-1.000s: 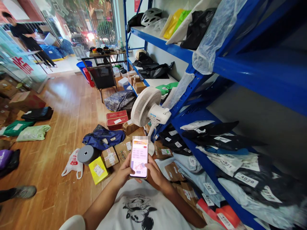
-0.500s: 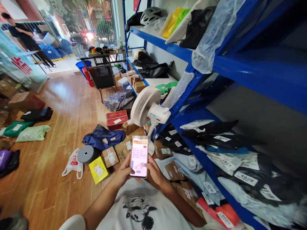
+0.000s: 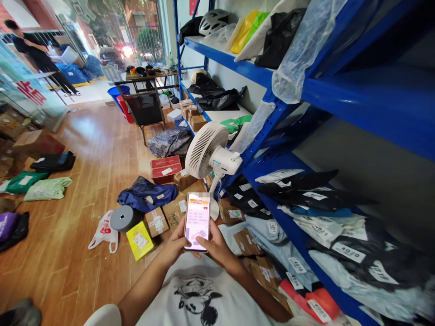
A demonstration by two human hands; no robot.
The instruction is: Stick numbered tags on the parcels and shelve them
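A smartphone (image 3: 197,219) with a lit pink and white screen is held upright in front of my lap, gripped from both sides. My left hand (image 3: 176,241) wraps round its left edge, with the thumb by the lower left of the screen. My right hand (image 3: 216,243) holds the right edge, and its thumb lies over the lower part of the screen. The fingers behind the phone are mostly hidden. Just beyond the phone stands a white fan (image 3: 208,151) tilted in view, with cardboard boxes (image 3: 175,213) around its base.
A blue shelf rack (image 3: 234,68) on the right bears labelled parcels (image 3: 350,253). On the wooden floor lie a yellow box (image 3: 140,241), a grey roll (image 3: 124,219), a white plastic bag (image 3: 104,233) and a red box (image 3: 166,168). A person (image 3: 32,52) stands far left beyond a chair (image 3: 146,108).
My right thumb has moved left and down from the screen's right edge onto its lower middle. The phone and my left hand stay nearly in place.
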